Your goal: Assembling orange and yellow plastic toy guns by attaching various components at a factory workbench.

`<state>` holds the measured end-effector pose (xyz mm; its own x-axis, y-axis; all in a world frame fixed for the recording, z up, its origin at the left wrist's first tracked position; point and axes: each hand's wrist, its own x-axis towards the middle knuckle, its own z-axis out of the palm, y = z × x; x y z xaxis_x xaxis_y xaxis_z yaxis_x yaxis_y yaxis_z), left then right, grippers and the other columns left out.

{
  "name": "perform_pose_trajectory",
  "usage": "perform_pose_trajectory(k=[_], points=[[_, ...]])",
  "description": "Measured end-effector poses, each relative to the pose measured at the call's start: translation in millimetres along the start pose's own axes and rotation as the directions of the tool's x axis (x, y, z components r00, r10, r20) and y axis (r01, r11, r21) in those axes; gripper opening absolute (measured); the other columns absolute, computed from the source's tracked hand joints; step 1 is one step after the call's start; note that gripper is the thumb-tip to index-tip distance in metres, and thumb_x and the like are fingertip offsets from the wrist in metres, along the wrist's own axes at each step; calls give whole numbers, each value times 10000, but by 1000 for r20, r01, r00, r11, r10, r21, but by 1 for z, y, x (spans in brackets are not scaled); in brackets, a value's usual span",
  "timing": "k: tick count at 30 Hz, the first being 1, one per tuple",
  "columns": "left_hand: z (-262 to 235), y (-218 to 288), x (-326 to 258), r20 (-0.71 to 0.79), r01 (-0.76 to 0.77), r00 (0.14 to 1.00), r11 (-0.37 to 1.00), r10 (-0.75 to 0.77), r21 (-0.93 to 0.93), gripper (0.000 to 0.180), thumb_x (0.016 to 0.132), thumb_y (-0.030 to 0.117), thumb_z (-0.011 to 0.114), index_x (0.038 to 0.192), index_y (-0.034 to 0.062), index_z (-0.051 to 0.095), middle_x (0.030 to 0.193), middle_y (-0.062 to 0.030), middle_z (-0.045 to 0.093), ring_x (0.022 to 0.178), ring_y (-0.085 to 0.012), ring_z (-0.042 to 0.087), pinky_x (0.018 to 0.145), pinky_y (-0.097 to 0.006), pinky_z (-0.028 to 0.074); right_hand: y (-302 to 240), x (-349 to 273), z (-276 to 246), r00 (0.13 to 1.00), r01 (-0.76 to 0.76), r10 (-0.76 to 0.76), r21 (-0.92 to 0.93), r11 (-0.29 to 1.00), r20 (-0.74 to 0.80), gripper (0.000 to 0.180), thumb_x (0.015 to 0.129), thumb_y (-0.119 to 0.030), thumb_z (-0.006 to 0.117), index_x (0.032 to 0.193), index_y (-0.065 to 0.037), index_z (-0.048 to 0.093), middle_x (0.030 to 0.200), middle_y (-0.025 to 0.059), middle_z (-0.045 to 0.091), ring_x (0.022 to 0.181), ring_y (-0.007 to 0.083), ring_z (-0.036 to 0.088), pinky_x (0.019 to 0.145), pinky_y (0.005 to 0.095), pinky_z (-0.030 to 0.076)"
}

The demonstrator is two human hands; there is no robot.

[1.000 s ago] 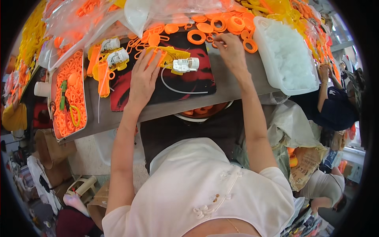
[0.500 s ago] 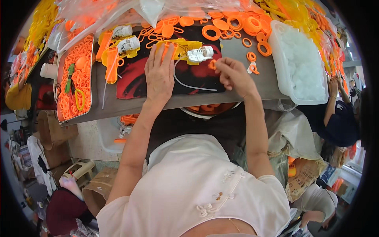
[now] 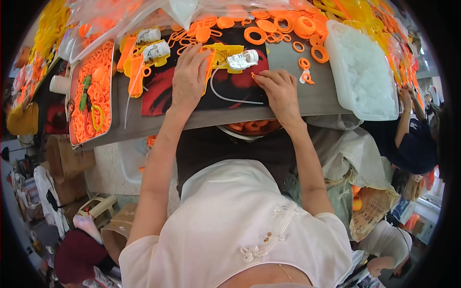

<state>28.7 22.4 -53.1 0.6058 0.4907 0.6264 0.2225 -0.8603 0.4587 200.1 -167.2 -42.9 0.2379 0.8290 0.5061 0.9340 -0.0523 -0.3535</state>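
My left hand (image 3: 188,79) grips the orange handle part of a yellow and orange plastic toy shell (image 3: 222,52), which lies on a black and red mat (image 3: 230,89). A white mechanism (image 3: 242,60) sits at the shell's right end, and a thin clear tube (image 3: 214,89) curves from it toward me. Just right of the tube, my right hand (image 3: 281,91) pinches a small orange plastic piece (image 3: 253,75) between thumb and forefinger. The piece is partly hidden by the fingertips.
At left stands a tray (image 3: 113,91) of small orange parts, with green-handled cutters (image 3: 85,91) on top. Two similar shells (image 3: 144,57) lie beside it. Orange rings (image 3: 255,36) spread along the back. A white tub (image 3: 353,103) of translucent pieces stands at right.
My right hand has moved slightly left and nearer the mat with the small orange piece. My left hand's fingers have curled around the orange handle; the shell has turned slightly.
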Motion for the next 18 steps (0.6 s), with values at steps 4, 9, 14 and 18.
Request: perform_pose_trajectory(k=[4, 9, 14, 18], points=[[-8, 22, -1, -22, 2, 1000, 992, 1, 128, 248, 910, 187, 637, 1124, 63, 641, 1344, -137, 521, 1247, -344, 477, 1039, -444, 383, -3, 1, -4, 998, -54, 53, 29, 998, 23, 208, 846, -64, 662, 1053, -71, 681, 1049, 33, 651, 1016, 219, 567, 939, 366, 383], [-17, 40, -6, 51, -2, 999, 937, -17, 350, 331, 754, 218, 767, 1014, 83, 612, 1344, -89, 488, 1259, -283, 437, 1033, -435, 341, -11, 1, -7, 996, -85, 84, 22, 996, 15, 195, 839, -60, 673, 1033, -68, 674, 1033, 35, 652, 1005, 220, 566, 923, 354, 379], [-22, 40, -5, 20, -35, 999, 956, 30, 292, 268, 744, 178, 760, 958, 88, 626, 1312, -94, 509, 1249, -284, 448, 1029, -443, 341, -30, 2, -17, 982, -186, 190, 139, 973, -15, 215, 820, -68, 706, 1033, -75, 678, 1034, 35, 670, 975, 215, 575, 902, 344, 391], [-15, 42, -4, 26, 21, 999, 970, -28, 243, 188, 741, 186, 766, 847, 87, 647, 1275, -93, 541, 1219, -296, 468, 1014, -439, 349, -39, 6, -10, 979, -181, 198, 229, 956, -53, 228, 809, -79, 727, 1034, -80, 687, 1025, 45, 682, 957, 220, 588, 883, 339, 405]])
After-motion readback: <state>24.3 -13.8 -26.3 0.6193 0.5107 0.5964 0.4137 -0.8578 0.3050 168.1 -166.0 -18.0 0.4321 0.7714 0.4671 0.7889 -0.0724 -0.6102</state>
